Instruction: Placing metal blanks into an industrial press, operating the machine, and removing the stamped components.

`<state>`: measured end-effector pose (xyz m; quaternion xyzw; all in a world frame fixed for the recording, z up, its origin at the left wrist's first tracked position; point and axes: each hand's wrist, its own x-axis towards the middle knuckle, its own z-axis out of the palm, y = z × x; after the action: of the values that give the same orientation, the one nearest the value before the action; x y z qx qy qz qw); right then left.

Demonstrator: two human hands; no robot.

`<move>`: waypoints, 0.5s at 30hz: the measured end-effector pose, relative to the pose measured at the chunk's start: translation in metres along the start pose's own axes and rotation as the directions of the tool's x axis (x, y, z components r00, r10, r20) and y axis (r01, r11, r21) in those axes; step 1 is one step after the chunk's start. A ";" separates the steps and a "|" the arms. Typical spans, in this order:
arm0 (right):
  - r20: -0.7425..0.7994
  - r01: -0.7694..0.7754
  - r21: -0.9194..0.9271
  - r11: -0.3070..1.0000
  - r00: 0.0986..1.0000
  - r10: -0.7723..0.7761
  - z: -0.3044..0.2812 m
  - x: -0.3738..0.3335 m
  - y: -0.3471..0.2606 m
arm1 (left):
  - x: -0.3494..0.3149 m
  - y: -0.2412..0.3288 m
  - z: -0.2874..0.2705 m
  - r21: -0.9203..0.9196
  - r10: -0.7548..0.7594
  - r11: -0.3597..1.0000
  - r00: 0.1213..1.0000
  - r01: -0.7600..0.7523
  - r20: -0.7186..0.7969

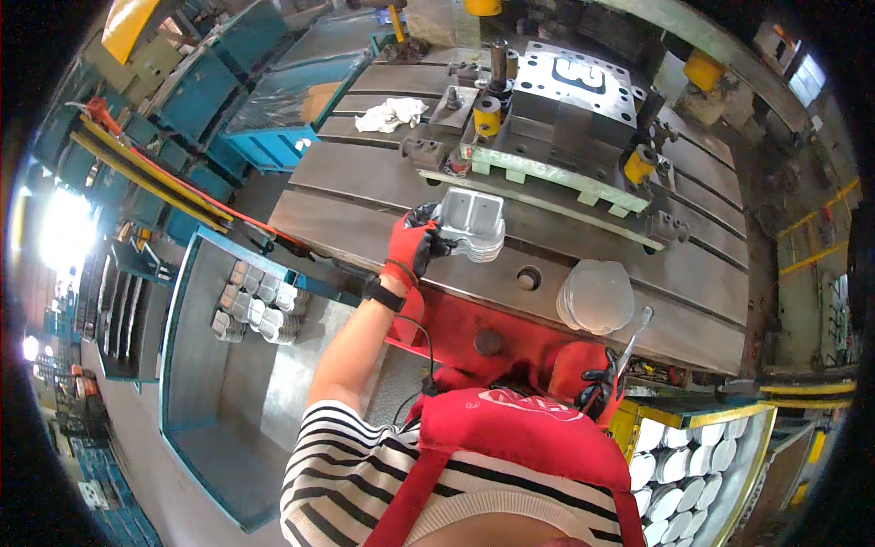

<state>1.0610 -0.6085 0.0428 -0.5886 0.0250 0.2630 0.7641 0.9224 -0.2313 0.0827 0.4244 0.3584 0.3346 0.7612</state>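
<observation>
My left hand (417, 242), in a red and black glove, is closed on the left edge of a small stack of shiny formed metal trays (473, 215), each with two compartments. The stack is at the front of the slotted metal press bed (365, 219). My right hand (597, 394), gloved alike, is low and close to my red apron, its fingers curled round a slender metal rod (635, 342) that points up and away. Just beyond the rod's tip, a stack of flat rounded sheet-metal blanks (597, 296) lies on the bed's front edge.
A heavy die (570, 118) with a bright top plate and yellow cylinders stands on the bed. A white rag (390, 115) lies at the far left. More formed trays fill part of a blue-edged bin (205, 392). At lower right, a yellow-framed crate (702, 415) holds stacked round blanks.
</observation>
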 end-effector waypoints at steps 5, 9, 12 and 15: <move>0.158 -0.082 -0.112 0.990 0.983 0.099 0.003 -0.006 -0.013 | 0.026 -0.027 -0.030 0.305 0.159 0.939 0.987 -0.160 0.029; 0.295 -0.059 -0.324 0.944 0.942 0.160 0.000 -0.010 -0.029 | -0.001 -0.001 0.000 0.078 -0.032 0.997 0.992 0.023 0.122; 0.292 -0.146 -0.351 0.925 0.922 0.256 0.008 -0.007 -0.025 | 0.023 -0.018 -0.049 0.288 0.052 0.956 0.998 -0.059 0.034; 0.410 0.083 -0.313 0.946 0.910 0.056 -0.022 0.006 0.000 | -0.021 -0.004 0.005 0.296 0.283 0.920 0.958 -0.258 -0.045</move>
<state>1.0725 -0.6260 0.0341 -0.6369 -0.1850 0.3768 0.6467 0.9164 -0.2516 0.0867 0.5607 0.3739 0.3993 0.6216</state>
